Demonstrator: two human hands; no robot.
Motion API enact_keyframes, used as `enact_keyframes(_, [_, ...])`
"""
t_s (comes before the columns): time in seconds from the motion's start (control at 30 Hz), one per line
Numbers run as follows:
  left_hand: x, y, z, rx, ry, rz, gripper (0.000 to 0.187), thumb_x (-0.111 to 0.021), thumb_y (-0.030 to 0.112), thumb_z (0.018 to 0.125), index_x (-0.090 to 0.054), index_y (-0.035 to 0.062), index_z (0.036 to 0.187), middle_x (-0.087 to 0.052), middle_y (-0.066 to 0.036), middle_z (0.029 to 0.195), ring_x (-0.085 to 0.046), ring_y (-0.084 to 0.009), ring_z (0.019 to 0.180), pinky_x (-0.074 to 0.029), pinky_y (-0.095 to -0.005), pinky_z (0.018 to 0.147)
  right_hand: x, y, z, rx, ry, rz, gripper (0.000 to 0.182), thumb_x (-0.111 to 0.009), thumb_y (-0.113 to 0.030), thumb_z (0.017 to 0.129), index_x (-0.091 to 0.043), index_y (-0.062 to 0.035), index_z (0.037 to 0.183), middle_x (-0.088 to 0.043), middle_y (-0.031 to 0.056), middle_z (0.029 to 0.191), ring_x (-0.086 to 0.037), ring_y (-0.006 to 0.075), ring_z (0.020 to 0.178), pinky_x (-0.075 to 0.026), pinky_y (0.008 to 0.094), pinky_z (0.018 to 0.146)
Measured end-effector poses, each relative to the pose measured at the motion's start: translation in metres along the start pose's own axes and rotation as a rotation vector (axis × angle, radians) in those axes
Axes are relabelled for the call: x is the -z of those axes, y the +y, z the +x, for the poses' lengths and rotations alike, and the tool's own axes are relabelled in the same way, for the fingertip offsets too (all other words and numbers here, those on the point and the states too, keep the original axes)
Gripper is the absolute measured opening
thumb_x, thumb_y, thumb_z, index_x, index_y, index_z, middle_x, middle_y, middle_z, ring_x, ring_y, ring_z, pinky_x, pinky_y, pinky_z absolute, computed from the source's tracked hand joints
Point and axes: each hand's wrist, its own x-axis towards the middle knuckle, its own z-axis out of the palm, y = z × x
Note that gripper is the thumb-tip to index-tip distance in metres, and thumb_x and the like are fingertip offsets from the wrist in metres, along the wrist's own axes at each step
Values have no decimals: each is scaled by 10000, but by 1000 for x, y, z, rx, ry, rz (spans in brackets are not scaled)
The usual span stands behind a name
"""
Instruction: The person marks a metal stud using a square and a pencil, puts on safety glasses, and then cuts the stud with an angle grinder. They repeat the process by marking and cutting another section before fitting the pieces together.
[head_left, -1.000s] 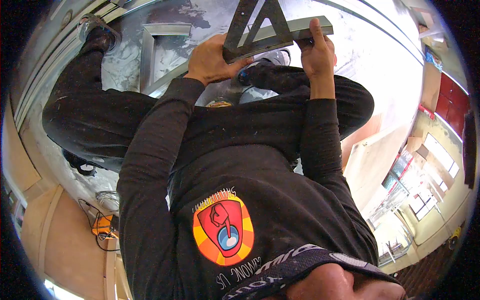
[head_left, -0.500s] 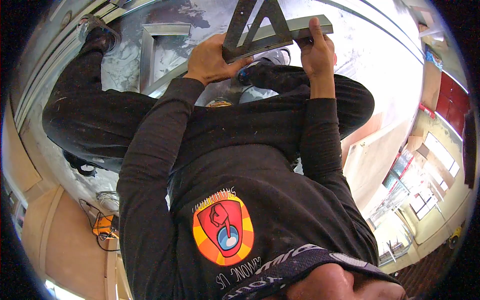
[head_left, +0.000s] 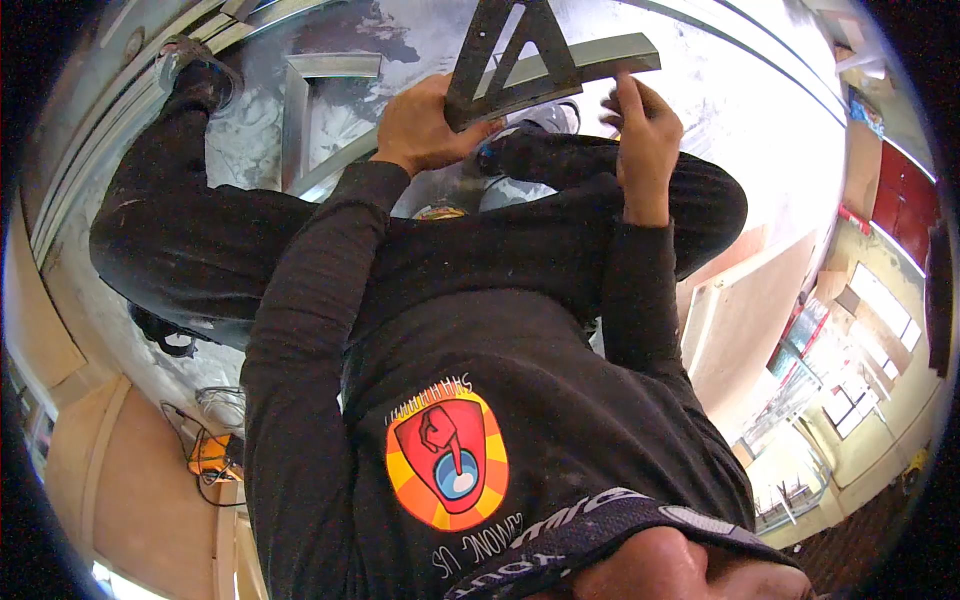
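I see a seated person, legs folded, bringing 2 bare hands together over a pale, smeared floor (head_left: 240,135). The left hand (head_left: 412,125) is closed around 1 corner of a dark triangular square (head_left: 474,55) and the metal bar (head_left: 622,58) crossing behind it; I judge that this grip presses the pair together so neither slips. The bar slants up toward the right, its far end unsupported. The right hand (head_left: 652,145) is narrow, thumb and fingers drawn together just beside that end; I cannot tell whether it touches the bar or pinches something small. The square's tip is cut off by the top edge, and the left palm hides where square and bar meet. An L-shaped metal frame (head_left: 295,120) lies on the floor to the left; a strip slants from it toward the left hand, and I cannot tell whether it joins the bar. A shoe (head_left: 550,117) sits partly hidden below the bar.
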Motion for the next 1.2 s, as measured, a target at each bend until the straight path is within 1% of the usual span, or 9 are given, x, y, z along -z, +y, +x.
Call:
enact_keyframes(0.03, [1, 0, 1, -11, 2, -20, 441, -792, 509, 729, -739, 169, 1006, -715, -98, 953, -688, -327, 883, -537, -427, 768, 4, 1, -9, 124, 92, -335, 307, -658, -160, 955, -640, 81, 1145, -691, 92, 885, -660, 145, 796, -536, 246, 707])
enact_keyframes(0.07, [1, 0, 1, -22, 2, -41, 437, -796, 501, 726, -739, 168, 1003, -716, -96, 950, -688, -324, 883, -537, -425, 769, 6, 3, -15, 122, 91, -337, 307, -658, -160, 955, -640, 81, 1145, -691, 92, 885, -660, 145, 796, -536, 246, 707])
enact_keyframes(0.13, [4, 4, 0, 8, -3, -31, 438, -799, 498, 725, -739, 166, 1004, -717, -95, 946, -689, -321, 883, -537, -422, 770, 10, 8, -24, 493, 52, -311, 168, -609, -58, 937, -699, 1, 1066, -730, 80, 803, -693, 130, 698, -554, 270, 639])
enact_keyframes(0.23, [5, 6, -1, 12, -8, -14, 439, -802, 494, 725, -737, 163, 1006, -717, -94, 939, -689, -316, 881, -536, -417, 769, 1, 16, -13, 653, -58, -327, 178, -621, -41, 927, -693, -10, 1087, -736, 82, 813, -705, 136, 708, -551, 276, 640])
enact_keyframes(0.7, [3, 2, 0, -17, 17, -69, 444, -803, 524, 727, -738, 164, 979, -719, -89, 917, -687, -311, 871, -534, -417, 761, 3, 16, -16, 863, -61, -794, 171, -634, -3, 872, -668, -59, 1030, -692, 161, 824, -682, 318, 743, -531, 368, 646])
enact_keyframes(0.77, [5, 1, 2, 10, -72, -32, 520, -805, 492, 755, -682, 141, 1119, -717, -124, 950, -695, -316, 874, -547, -407, 774, 5, 15, -19, 840, -54, -782, 180, -633, 4, 868, -668, -56, 1035, -692, 159, 830, -681, 313, 746, -532, 371, 648])
enact_keyframes(0.9, [8, 6, -1, -7, -57, -72, 485, -806, 468, 763, -690, 141, 1103, -719, -121, 952, -697, -307, 881, -546, -402, 782, -11, 0, -20, 834, -73, -550, 195, -631, 14, 867, -668, -49, 1048, -693, 152, 851, -672, 304, 753, -532, 379, 654])
enact_keyframes(1.17, [5, -8, 4, -23, 10, -122, 498, -808, 554, 718, -736, 137, 980, -723, -108, 889, -694, -317, 824, -537, -412, 734, -11, 11, -13, 852, -98, -608, 218, -645, 14, 865, -673, -52, 1071, -697, 138, 863, -680, 294, 777, -535, 363, 682])
enact_keyframes(1.2, [5, -13, 5, -23, 11, -122, 498, -808, 554, 718, -736, 137, 980, -723, -108, 889, -694, -317, 824, -537, -412, 734, -11, 11, -13, 873, -66, -589, 207, -646, 6, 882, -687, -49, 1077, -707, 120, 869, -682, 231, 752, -532, 315, 671])
